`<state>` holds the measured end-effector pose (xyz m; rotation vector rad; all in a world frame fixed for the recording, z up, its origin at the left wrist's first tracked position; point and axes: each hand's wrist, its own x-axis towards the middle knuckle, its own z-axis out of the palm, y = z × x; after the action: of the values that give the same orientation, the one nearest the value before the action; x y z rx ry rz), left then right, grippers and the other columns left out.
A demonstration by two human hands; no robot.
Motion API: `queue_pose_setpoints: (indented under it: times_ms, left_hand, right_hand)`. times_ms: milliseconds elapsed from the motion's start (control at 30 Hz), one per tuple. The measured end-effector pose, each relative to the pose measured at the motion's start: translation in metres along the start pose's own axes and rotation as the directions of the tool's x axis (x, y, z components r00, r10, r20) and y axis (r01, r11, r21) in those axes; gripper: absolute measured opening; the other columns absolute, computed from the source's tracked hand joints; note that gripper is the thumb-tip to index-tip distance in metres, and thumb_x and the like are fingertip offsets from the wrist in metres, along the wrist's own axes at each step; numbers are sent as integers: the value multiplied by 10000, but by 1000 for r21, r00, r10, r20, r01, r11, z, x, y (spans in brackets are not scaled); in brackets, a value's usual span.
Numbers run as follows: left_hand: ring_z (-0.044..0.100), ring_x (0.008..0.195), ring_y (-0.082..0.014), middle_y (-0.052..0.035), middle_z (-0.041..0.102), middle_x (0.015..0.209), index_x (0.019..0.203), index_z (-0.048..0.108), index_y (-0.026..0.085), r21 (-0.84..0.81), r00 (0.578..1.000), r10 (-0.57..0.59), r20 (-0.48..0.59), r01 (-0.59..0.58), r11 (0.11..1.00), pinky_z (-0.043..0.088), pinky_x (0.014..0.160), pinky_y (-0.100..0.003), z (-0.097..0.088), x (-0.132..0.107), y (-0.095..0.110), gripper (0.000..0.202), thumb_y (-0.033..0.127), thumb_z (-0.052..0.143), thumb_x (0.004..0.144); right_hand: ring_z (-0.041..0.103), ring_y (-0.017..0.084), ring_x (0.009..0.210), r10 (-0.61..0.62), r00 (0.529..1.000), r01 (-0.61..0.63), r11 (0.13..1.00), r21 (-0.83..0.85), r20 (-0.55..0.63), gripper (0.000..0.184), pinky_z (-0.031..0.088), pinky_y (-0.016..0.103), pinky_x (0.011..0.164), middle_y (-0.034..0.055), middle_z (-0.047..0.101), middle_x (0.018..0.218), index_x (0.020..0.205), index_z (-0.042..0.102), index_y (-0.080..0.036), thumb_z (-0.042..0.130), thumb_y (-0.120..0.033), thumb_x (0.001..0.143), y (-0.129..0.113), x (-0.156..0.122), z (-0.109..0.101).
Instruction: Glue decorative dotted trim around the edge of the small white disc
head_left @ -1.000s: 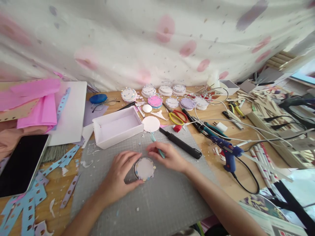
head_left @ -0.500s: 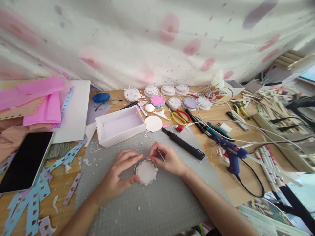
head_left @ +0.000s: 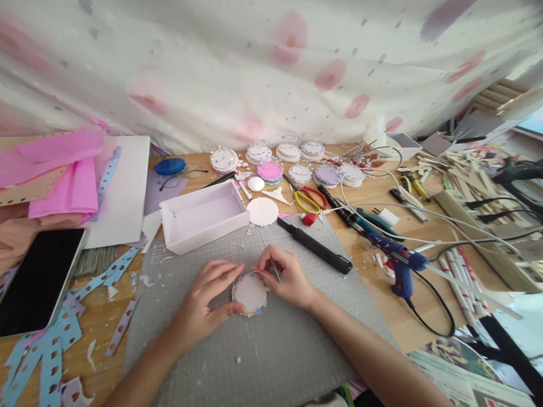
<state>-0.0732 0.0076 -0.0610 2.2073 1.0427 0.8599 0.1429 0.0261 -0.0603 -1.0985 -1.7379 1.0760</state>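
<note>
A small round white disc (head_left: 250, 294) with a decorated, speckled rim rests on the grey cutting mat (head_left: 271, 350). My left hand (head_left: 207, 299) curls round its left side, fingers and thumb pinching the edge. My right hand (head_left: 286, 276) is closed on a thin teal tool (head_left: 275, 270), its tip at the disc's upper right rim. Both hands touch the disc.
A white tray (head_left: 201, 216), a plain white disc (head_left: 263, 211), a black knife (head_left: 314, 245), yellow scissors (head_left: 306, 200) and a blue glue gun (head_left: 401, 264) lie behind the mat. Several finished discs (head_left: 271, 169) line the back. A tablet (head_left: 36, 282) and paper strips (head_left: 51, 345) lie left.
My hands have shifted slightly on the disc, turning it a little. The thin tool stays pinched in my right hand at the rim.
</note>
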Motion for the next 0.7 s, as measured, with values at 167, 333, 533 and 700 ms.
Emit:
queue_pose_setpoints:
  times_ms: [167, 333, 533, 700]
  left_hand:
    - [533, 1130, -274, -104, 624, 1206, 1349, 507, 281, 8, 999, -24, 27, 23, 1000, 480, 948, -442, 2, -2, -1, 564, 474, 609, 830]
    - [521, 1141, -263, -102, 615, 1210, 1370, 478, 276, -5, 998, -14, 57, 14, 1000, 473, 960, -432, 2, -2, -1, 524, 436, 563, 878]
    - [550, 1121, -258, -97, 622, 1202, 1363, 485, 289, -45, 997, -48, 52, 51, 998, 491, 939, -402, -1, -1, 2, 488, 418, 545, 896]
    - [553, 1117, -259, -96, 625, 1194, 1332, 517, 291, -97, 997, -77, 22, 79, 992, 490, 935, -412, 0, -2, 1, 493, 433, 589, 865]
  right_hand:
    - [495, 99, 534, -31, 999, 30, 999, -32, -39, 103, 372, 231, 515, -15, 608, 673, 729, 504, -211, 569, -140, 766, 1, -2, 2]
    - [534, 111, 572, -38, 998, 34, 997, -62, -48, 121, 419, 238, 563, -9, 615, 687, 724, 503, -215, 556, -114, 766, 4, -4, 5]
    - [603, 134, 637, -25, 998, 21, 998, -60, -66, 122, 433, 240, 577, -16, 583, 669, 734, 494, -220, 567, -144, 795, 4, -4, 5]
    - [608, 137, 648, -65, 994, 61, 997, -49, -85, 132, 451, 252, 591, 0, 618, 698, 730, 496, -221, 573, -211, 837, 2, -2, 5]
